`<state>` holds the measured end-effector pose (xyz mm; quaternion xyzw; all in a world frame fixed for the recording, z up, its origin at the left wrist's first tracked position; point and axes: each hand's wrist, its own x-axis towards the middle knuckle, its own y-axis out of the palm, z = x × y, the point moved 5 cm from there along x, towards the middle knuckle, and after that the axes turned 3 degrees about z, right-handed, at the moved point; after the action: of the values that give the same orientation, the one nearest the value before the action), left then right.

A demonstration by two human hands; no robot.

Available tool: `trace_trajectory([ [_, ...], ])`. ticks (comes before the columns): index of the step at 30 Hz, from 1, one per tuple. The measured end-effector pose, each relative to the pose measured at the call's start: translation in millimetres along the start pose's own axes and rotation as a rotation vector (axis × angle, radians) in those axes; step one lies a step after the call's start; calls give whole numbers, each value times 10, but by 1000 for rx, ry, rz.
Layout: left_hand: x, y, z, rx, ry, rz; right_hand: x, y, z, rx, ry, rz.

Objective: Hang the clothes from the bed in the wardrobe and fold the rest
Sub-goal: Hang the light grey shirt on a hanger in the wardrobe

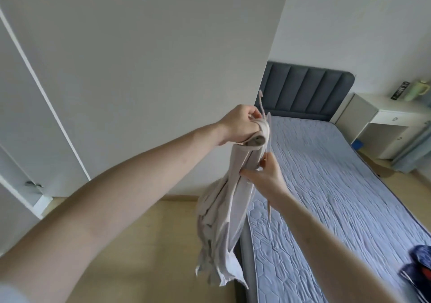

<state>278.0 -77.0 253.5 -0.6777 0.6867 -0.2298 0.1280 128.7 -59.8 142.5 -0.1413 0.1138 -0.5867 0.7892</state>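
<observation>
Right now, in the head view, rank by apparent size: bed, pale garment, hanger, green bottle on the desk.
1. bed
2. pale garment
3. hanger, mostly hidden, so unsure
4. green bottle, farthest away, so unsure

A pale beige garment (221, 211) hangs bunched and creased in mid-air beside the bed (326, 186), its top gathered over a light pink hanger (263, 106) whose hook sticks up above the fabric. Dark blue clothes (417, 270) lie crumpled on the bed's blue quilted cover, near its right edge.
</observation>
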Motion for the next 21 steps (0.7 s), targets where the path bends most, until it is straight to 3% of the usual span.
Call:
trace_trajectory([
  [3,46,-56,119,-133,-55,-16,46,25,127,163,9,-67],
  [7,-319,-39,797,-285,-199,105,130,-91,236,302,16,-204],
  [11,-1196,587,1989,-303,-500,-123,188,-106,338,346,109,-293],
  [12,-1432,860,2221,-285,-584,-89,209,-102,360,382,141,-323],
  [13,-1655,1172,2380,-235,-675,38,233,-94,375,413,171,-344],
  [15,-2019,1791,2463,-118,-813,447,272,-72,400,451,213,-363],
  [17,-2080,2213,2418,-142,-832,626,305,-51,436,474,221,-374],
  [21,-1636,2345,2374,-212,-932,339,369,-63,527,567,221,-417],
])
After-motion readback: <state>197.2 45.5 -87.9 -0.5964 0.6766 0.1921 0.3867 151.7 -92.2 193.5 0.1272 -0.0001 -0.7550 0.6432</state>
